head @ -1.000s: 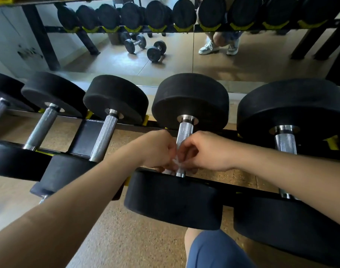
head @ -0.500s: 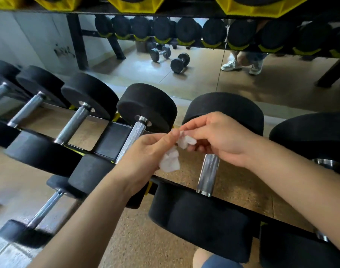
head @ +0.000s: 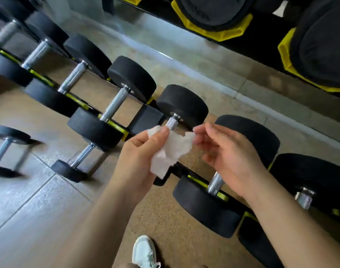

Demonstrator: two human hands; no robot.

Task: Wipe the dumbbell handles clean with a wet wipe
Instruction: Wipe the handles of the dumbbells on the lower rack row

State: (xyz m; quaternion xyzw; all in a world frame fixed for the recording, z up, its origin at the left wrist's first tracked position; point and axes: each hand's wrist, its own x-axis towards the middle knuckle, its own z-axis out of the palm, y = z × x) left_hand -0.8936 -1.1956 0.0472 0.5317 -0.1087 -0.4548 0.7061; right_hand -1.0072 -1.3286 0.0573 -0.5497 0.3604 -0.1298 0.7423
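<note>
A crumpled white wet wipe (head: 171, 151) is stretched between both hands above the low rack. My left hand (head: 140, 157) pinches its left side between thumb and fingers. My right hand (head: 229, 155) pinches the wipe's upper right corner with its fingertips. Behind the wipe lies a black dumbbell with a steel handle (head: 172, 122), mostly hidden by the wipe and my hands. The dumbbell to its right shows a short piece of handle (head: 215, 183) below my right palm. Neither hand touches a handle.
More black dumbbells line the rack (head: 115, 124) to the left, one handle (head: 116, 104) bare. Two small dumbbells (head: 82, 154) (head: 2, 149) lie on the floor at left. Yellow-cradled weights (head: 219, 29) sit on the upper shelf. My white shoe (head: 144, 252) is at the bottom.
Both hands have come off the handle they were wiping and lifted. They now spread the wipe open between them. The view has swung down and left.
</note>
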